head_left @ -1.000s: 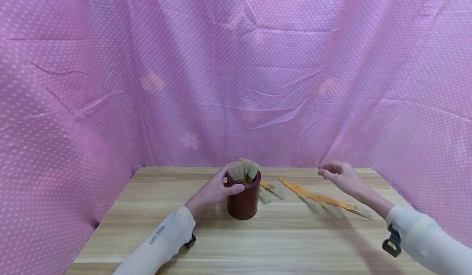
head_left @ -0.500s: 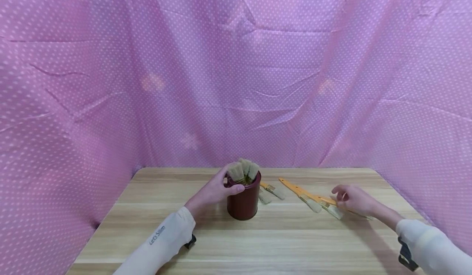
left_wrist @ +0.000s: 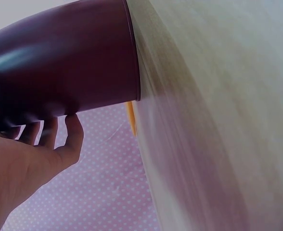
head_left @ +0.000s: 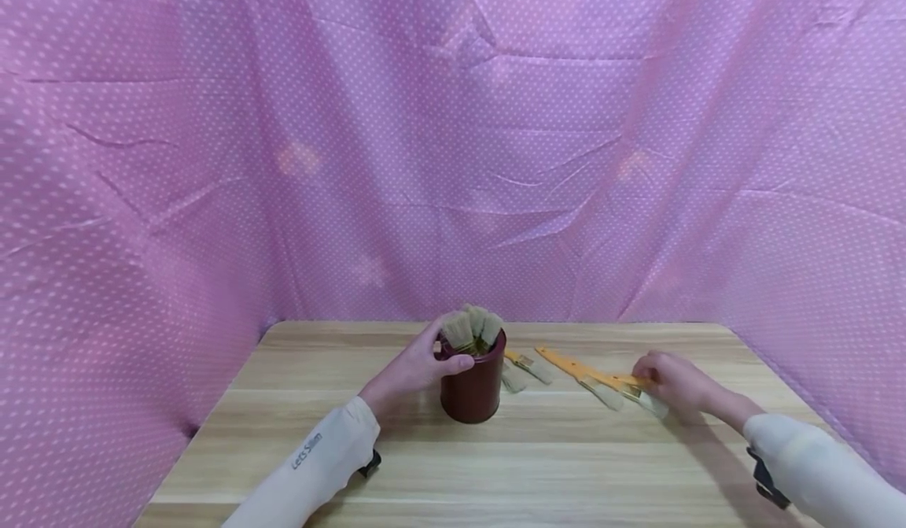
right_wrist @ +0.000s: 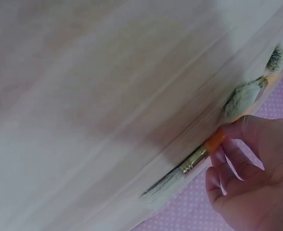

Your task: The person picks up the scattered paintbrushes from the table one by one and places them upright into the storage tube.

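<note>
With thumb and fingers round its upper part, my left hand [head_left: 418, 367] holds a dark red can [head_left: 469, 390] that stands upright on the table. Several paintbrushes [head_left: 458, 330] stand in the can with their pale bristles up. Over at the right, my right hand [head_left: 672, 382] pinches the orange handle of a paintbrush [right_wrist: 195, 160] close to its metal ferrule, as the right wrist view shows. That brush lies low along the tabletop, mostly hidden by the hand in the head view. In the left wrist view, the left fingers [left_wrist: 74, 137] curl against the can's side.
Two more orange-handled paintbrushes [head_left: 566, 364] lie crossing left of my right hand. Others [head_left: 525, 363] lie just right of the can, partly behind it. The wooden table [head_left: 453, 473] is enclosed by a pink dotted cloth [head_left: 453, 158] at the back and sides.
My right hand has come down from above the table's right side onto the rightmost paintbrush and taken its handle. My left hand stays on the can.
</note>
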`<state>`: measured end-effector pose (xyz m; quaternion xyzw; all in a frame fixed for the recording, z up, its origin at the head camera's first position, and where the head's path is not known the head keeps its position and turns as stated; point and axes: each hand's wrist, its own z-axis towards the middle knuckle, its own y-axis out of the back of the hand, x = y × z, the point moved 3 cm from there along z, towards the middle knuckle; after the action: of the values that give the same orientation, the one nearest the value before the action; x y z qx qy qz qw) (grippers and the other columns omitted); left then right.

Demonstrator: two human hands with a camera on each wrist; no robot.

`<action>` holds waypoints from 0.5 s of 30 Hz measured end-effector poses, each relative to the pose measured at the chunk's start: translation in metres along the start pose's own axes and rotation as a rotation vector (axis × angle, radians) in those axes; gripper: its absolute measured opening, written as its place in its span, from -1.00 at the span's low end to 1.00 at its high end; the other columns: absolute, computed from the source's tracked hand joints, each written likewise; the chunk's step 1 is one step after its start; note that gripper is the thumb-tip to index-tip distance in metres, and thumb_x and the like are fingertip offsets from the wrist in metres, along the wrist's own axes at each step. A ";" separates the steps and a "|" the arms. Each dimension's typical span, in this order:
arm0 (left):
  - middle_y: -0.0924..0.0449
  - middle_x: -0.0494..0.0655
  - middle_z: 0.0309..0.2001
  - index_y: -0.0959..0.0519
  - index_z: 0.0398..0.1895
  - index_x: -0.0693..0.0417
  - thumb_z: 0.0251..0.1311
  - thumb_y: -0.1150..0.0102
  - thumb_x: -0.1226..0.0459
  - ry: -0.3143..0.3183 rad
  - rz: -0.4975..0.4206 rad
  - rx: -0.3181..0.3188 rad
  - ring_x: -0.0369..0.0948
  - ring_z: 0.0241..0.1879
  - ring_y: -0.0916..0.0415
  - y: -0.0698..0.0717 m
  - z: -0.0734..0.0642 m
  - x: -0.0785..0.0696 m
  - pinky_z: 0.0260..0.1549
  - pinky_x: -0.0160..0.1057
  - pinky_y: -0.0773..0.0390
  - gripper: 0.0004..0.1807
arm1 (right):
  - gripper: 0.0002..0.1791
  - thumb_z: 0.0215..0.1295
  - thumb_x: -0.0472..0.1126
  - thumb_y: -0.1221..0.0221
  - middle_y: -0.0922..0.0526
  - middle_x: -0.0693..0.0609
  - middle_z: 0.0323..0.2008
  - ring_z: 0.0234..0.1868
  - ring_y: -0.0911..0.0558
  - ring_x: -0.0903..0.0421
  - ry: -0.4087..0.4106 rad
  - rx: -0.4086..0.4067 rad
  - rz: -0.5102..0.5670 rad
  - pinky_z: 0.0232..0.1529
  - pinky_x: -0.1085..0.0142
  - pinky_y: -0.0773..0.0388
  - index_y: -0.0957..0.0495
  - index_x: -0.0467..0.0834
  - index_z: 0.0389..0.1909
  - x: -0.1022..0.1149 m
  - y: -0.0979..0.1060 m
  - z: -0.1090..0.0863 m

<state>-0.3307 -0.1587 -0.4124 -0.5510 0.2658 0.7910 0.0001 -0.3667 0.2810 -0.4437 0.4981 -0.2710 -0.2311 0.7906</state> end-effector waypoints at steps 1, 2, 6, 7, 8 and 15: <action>-0.17 -0.38 0.24 -0.05 0.33 -0.56 0.02 -0.28 -0.07 0.002 0.001 -0.002 -0.25 0.22 -0.16 0.000 0.000 0.000 0.09 -0.02 -0.26 -0.18 | -0.72 -0.14 -0.54 -0.29 -0.53 0.07 -0.48 -0.45 -0.52 0.10 0.008 -0.003 -0.021 -0.43 0.25 -0.49 -0.62 -0.19 -0.37 0.000 -0.001 0.003; -0.16 -0.38 0.25 -0.05 0.33 -0.56 0.02 -0.28 -0.08 0.005 0.003 -0.004 -0.25 0.22 -0.15 0.000 0.000 0.000 0.09 -0.03 -0.26 -0.18 | -0.72 -0.15 -0.53 -0.29 -0.54 0.06 -0.46 -0.43 -0.53 0.08 0.023 -0.007 -0.041 -0.41 0.23 -0.51 -0.62 -0.19 -0.37 0.000 -0.001 0.005; -0.19 -0.36 0.23 -0.07 0.32 -0.54 0.01 -0.28 -0.09 0.005 0.003 -0.005 -0.26 0.22 -0.16 0.000 -0.002 -0.001 0.09 -0.05 -0.27 -0.18 | -0.72 -0.10 -0.52 -0.31 -0.58 0.04 -0.39 -0.37 -0.56 0.04 0.100 -0.008 -0.102 -0.36 0.15 -0.52 -0.63 -0.15 -0.36 -0.001 -0.006 0.016; -0.20 -0.37 0.22 -0.07 0.32 -0.55 0.00 -0.29 -0.10 0.006 0.015 -0.010 -0.27 0.22 -0.16 0.000 -0.002 -0.001 0.09 -0.07 -0.27 -0.18 | -0.72 -0.09 -0.52 -0.31 -0.58 0.03 -0.38 -0.35 -0.56 0.04 0.112 -0.006 -0.115 -0.36 0.14 -0.52 -0.64 -0.14 -0.35 -0.002 -0.008 0.018; -0.22 -0.36 0.21 -0.07 0.31 -0.54 0.00 -0.28 -0.10 0.003 0.017 -0.010 -0.27 0.21 -0.17 0.000 -0.002 -0.001 0.08 -0.07 -0.27 -0.19 | -0.71 -0.08 -0.52 -0.30 -0.58 0.04 -0.37 -0.35 -0.56 0.05 0.118 -0.004 -0.127 -0.36 0.14 -0.52 -0.64 -0.13 -0.34 -0.002 -0.009 0.021; -0.20 -0.38 0.22 -0.06 0.32 -0.55 0.01 -0.28 -0.08 -0.008 0.019 -0.012 -0.29 0.20 -0.18 -0.001 -0.002 -0.003 0.10 -0.08 -0.26 -0.18 | -0.63 -0.15 -0.57 -0.25 -0.56 0.02 -0.34 -0.30 -0.52 0.05 0.150 -0.055 -0.187 -0.33 0.08 -0.48 -0.66 -0.10 -0.34 -0.004 -0.014 0.034</action>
<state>-0.3272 -0.1577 -0.4105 -0.5454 0.2665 0.7946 -0.0098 -0.3932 0.2556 -0.4456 0.5154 -0.1571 -0.2734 0.7968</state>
